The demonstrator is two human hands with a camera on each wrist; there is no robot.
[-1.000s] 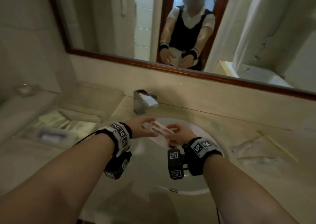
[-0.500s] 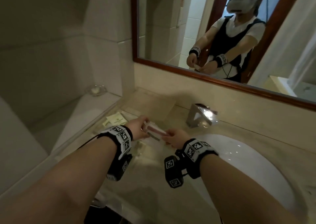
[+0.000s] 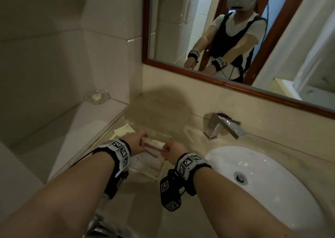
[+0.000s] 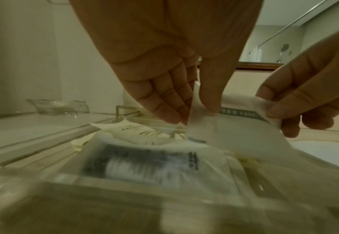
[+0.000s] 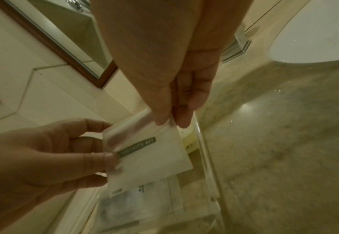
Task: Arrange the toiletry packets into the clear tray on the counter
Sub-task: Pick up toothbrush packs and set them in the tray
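Note:
Both hands hold one white toiletry packet [image 3: 154, 148] with a green band, low over the clear tray [image 3: 145, 174] on the counter left of the basin. My left hand [image 3: 142, 140] pinches its left edge; in the left wrist view thumb and fingers of the left hand [image 4: 192, 117] meet on the packet [image 4: 234, 131]. My right hand [image 3: 167, 149] pinches the right corner, as the right wrist view shows: right hand [image 5: 170, 123], packet [image 5: 144, 155]. Inside the tray lie a packet with dark print [image 4: 144, 166] and a cream packet [image 4: 140, 134].
A white basin [image 3: 262, 174] sits to the right of the tray, with a chrome faucet [image 3: 223, 125] behind it. A glass soap dish [image 3: 97, 96] stands on the raised ledge at the left. The framed mirror [image 3: 235, 38] hangs above the counter.
Both hands carried the packet leftward from above the basin to above the clear tray and lowered it. The head view turned left with them.

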